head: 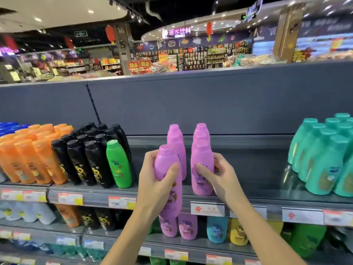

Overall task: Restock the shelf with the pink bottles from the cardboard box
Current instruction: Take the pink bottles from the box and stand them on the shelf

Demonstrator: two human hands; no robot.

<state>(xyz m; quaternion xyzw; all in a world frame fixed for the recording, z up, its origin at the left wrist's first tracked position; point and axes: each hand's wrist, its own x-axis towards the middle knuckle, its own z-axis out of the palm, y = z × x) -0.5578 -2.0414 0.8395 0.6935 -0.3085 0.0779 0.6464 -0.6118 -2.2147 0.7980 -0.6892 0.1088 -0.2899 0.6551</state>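
While the left hand (152, 180) wraps its fingers around 1 pink bottle (168, 180) held in front of the shelf (248, 196) edge, the right hand (219, 176) grips the front bottle (202, 169) of a row of 3 standing there. Behind the held bottle stands 1 more pink bottle (176, 142). Beside them sit 1 green bottle (118, 165) and black bottles (91, 155).

- Left hand (156, 180): bare, raised at chest height, fingers curled round the front of a pink plastic bottle (169, 180), thumb behind its neck; grip closed.
- Right hand (219, 175): bare, raised alongside, fingers and thumb wrapped about a second pink plastic bottle (202, 165); grip closed.
- Forearms: bare, both angled up from the lower edge.
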